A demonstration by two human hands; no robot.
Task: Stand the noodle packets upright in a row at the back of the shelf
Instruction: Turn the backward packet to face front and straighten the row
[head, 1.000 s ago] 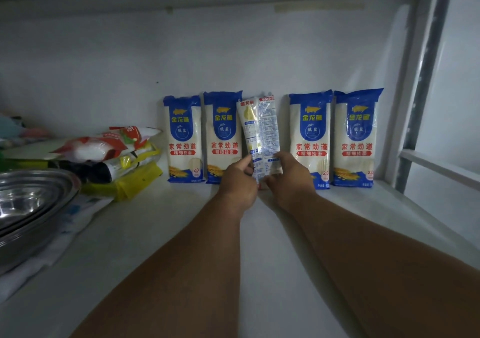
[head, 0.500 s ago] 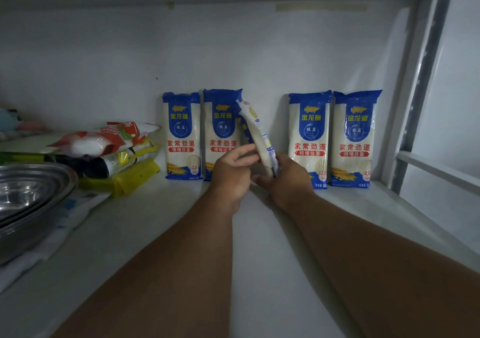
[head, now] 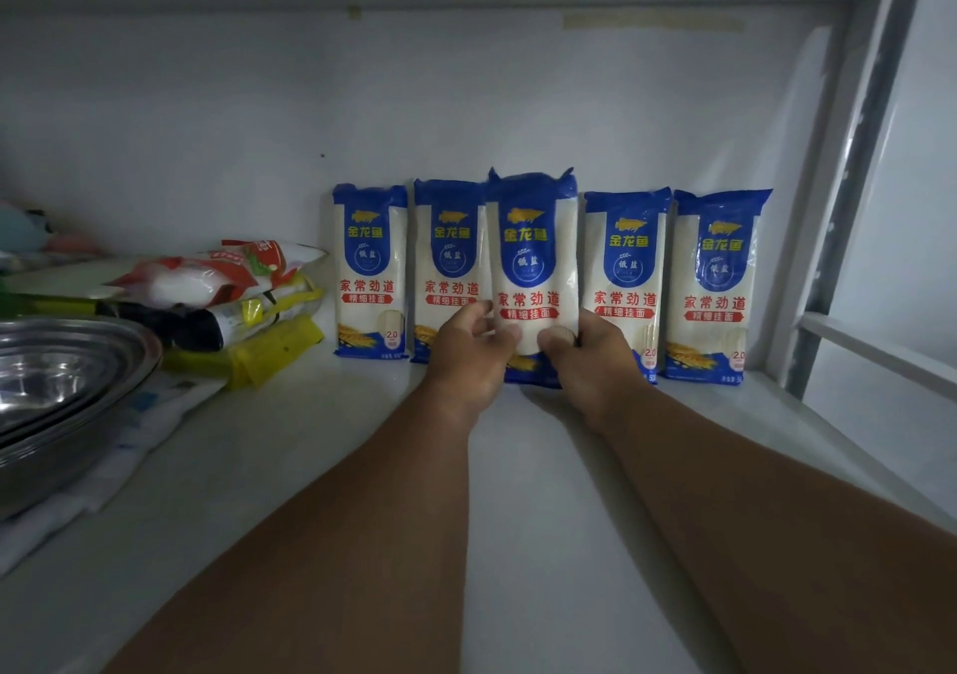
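Observation:
Several blue-and-white noodle packets stand upright against the back wall of the white shelf (head: 518, 544). The middle packet (head: 533, 254) faces front, upright and slightly in front of its neighbours. My left hand (head: 468, 352) grips its lower left edge and my right hand (head: 585, 357) its lower right edge, thumbs on the front. Two packets (head: 370, 269) (head: 449, 259) stand to its left and two (head: 626, 269) (head: 717, 279) to its right.
A pile of red, white and yellow food bags (head: 222, 300) lies at the left. Stacked steel bowls (head: 57, 388) sit on paper at the near left. A grey shelf upright (head: 849, 166) and a crossbar (head: 875, 347) bound the right side.
The middle packet has been turned from back side, through edge-on, to front side facing me, and now stands upright in the gap between the two pairs. Both hands still hold it.

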